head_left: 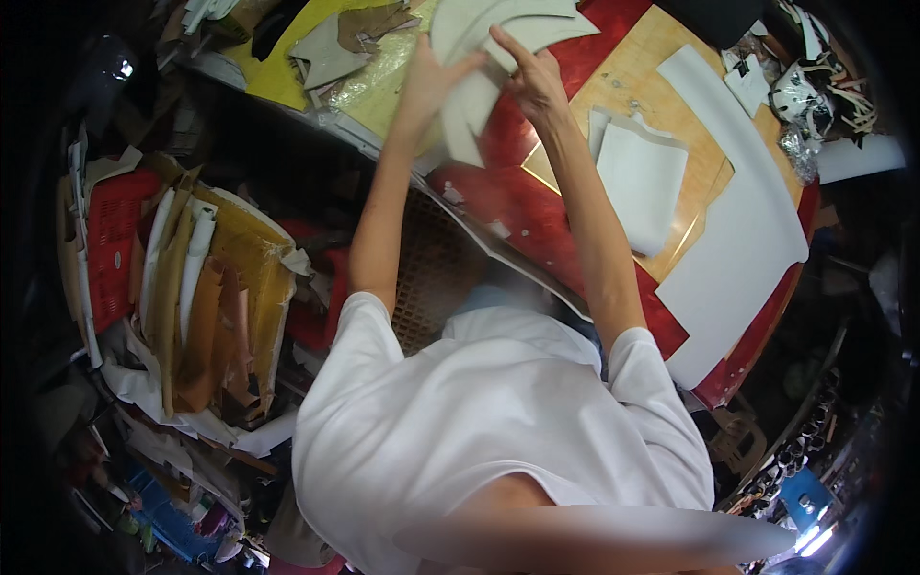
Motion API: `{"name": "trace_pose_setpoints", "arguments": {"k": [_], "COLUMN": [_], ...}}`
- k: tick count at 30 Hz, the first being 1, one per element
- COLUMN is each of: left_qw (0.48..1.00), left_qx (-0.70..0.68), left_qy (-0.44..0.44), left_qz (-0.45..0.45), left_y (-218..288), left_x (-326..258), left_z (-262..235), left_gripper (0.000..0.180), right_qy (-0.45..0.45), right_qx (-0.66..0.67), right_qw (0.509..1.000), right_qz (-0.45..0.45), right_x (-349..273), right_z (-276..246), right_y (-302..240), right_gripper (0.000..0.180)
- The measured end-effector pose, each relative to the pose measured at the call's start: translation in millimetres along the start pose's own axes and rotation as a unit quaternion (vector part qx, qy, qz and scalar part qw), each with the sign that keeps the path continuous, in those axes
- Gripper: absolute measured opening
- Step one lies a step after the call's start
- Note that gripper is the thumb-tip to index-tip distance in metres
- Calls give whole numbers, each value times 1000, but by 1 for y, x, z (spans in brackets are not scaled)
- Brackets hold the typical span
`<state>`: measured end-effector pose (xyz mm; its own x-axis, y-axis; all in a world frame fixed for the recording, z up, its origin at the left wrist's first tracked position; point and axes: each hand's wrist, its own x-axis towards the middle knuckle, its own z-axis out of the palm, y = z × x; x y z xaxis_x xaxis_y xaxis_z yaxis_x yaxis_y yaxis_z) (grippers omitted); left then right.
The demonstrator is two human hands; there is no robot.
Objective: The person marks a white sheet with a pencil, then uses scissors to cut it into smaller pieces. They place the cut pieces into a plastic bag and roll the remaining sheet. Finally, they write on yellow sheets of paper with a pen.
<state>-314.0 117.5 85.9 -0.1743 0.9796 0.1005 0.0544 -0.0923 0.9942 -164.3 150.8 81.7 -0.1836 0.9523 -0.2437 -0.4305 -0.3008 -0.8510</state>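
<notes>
At the top of the table lie several curved white sheet pieces [470, 96], overlapping like a fan. My left hand [431, 84] is at their left edge, blurred by motion, its thumb stretched apart from the fingers and over the pieces. At their right side my right hand [535, 84] has its thumb extended along the sheets and its other fingers curled, seeming to grip the edge; the fingertips are partly hidden. A folded white sheet [644, 182] rests on a tan board [613, 91] to the right of my right forearm.
A long curved white sheet [738, 201] spans the right side of the red tabletop [522, 206]. Grey and brown scraps [335, 48] lie on a yellow surface at upper left. Below left stand a red basket [123, 244] and a box of rolled sheets [254, 240].
</notes>
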Motion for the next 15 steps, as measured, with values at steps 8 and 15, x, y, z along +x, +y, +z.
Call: {"name": "trace_pose_setpoints", "arguments": {"k": [8, 15], "left_qw": [973, 756], "left_qx": [228, 614], "left_qy": [-26, 201], "left_qz": [-13, 108], "left_y": [-22, -76], "left_x": [53, 193], "left_z": [42, -59], "left_gripper": [63, 37], "right_qy": [56, 2], "right_qx": [126, -63], "right_qw": [989, 988], "right_qz": [59, 139], "right_x": [-27, -85], "right_z": [-95, -136], "right_y": [-5, -24], "right_gripper": [29, 63]}}
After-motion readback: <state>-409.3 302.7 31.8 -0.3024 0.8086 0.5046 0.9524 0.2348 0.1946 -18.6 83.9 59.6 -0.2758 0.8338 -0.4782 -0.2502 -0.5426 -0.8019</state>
